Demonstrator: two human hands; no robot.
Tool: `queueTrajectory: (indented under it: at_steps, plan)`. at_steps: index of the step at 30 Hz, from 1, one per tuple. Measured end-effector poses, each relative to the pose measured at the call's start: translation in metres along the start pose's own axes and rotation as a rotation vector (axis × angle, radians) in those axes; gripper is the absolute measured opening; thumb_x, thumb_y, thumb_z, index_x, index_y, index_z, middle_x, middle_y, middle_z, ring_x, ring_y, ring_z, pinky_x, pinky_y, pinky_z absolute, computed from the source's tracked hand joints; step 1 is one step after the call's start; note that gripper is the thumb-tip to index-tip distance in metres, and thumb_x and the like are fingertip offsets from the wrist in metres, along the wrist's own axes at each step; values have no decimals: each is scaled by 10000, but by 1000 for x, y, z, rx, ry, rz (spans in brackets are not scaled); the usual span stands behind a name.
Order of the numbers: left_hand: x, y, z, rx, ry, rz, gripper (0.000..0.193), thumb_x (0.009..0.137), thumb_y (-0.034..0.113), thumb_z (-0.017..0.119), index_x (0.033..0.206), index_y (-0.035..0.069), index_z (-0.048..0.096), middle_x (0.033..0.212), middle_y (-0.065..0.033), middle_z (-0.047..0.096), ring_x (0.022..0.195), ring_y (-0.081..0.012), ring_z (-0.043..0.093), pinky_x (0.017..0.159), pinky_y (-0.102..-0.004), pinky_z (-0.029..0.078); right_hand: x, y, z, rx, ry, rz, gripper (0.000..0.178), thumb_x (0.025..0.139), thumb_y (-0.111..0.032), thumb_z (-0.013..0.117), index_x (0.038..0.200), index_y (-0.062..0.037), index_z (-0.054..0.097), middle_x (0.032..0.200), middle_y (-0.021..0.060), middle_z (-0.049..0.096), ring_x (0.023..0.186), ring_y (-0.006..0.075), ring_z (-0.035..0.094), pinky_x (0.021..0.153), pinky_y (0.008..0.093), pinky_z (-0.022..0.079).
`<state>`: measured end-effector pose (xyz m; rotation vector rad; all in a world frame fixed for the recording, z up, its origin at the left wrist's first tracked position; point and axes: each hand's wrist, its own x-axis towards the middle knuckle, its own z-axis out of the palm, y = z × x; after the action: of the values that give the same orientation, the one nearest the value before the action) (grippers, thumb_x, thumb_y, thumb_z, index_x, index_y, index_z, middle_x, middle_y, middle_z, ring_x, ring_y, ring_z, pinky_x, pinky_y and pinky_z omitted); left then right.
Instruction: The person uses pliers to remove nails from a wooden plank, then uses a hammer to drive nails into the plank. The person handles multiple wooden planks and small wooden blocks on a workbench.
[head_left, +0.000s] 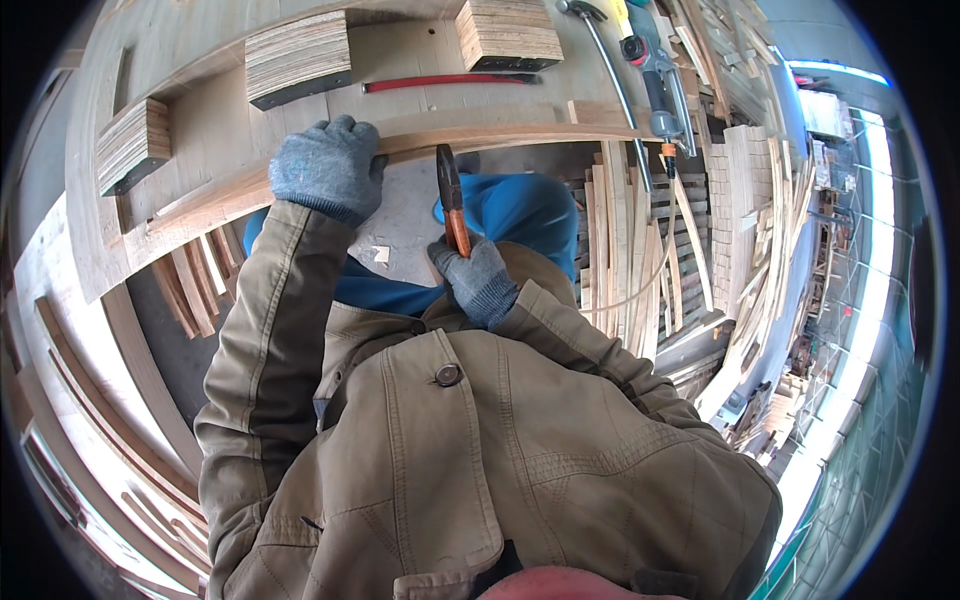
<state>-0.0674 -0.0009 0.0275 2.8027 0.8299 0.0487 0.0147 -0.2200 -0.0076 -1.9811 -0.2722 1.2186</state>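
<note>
My left hand [325,172], in a grey-blue knit glove, is closed over a long wooden strip [520,134] along the near edge of the pale workbench [400,106]. Its fingertips are partly hidden. Lower and to the right, close to my jacket, my gloved right hand [474,283] grips what look like pliers [450,190]. Their dark metal end points up toward the strip, and the orange handles run down into my fist. Beyond the strip a red pry bar [445,82] lies flat on the bench.
Layered plywood blocks [298,58] stand on the bench. At the right lie a steel-shafted hammer [615,75] and a grey air tool [660,90] with a hose. Stacked wooden strips [630,240] fill the right side below the bench; more boards [110,400] lie at the left.
</note>
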Motion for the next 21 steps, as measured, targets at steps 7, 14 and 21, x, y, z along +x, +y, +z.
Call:
queueTrajectory:
  at_steps: [7,14,21]
  plan:
    - [1,2,2,12,1,-12,265,886,338,704,1017,107,702,1017,-114,694,976,-321,694,811,-481,565,17,19,-12,-75,3,-161,254,926,-228,760,994,-27,620,746,77,614,689,207,612,647,381,492]
    - [2,1,5,16,2,-23,264,878,356,712,1002,123,708,1001,-102,691,952,-322,695,817,-479,569,33,28,-37,-203,-118,-148,233,923,-138,766,1075,-26,631,832,59,628,762,149,590,721,324,515]
    - [3,-2,7,8,28,-2,259,867,361,719,988,133,706,991,-94,690,935,-306,698,776,-470,576,55,23,-74,-362,-223,-276,269,922,-221,747,1059,-28,620,884,219,674,845,420,662,747,457,514]
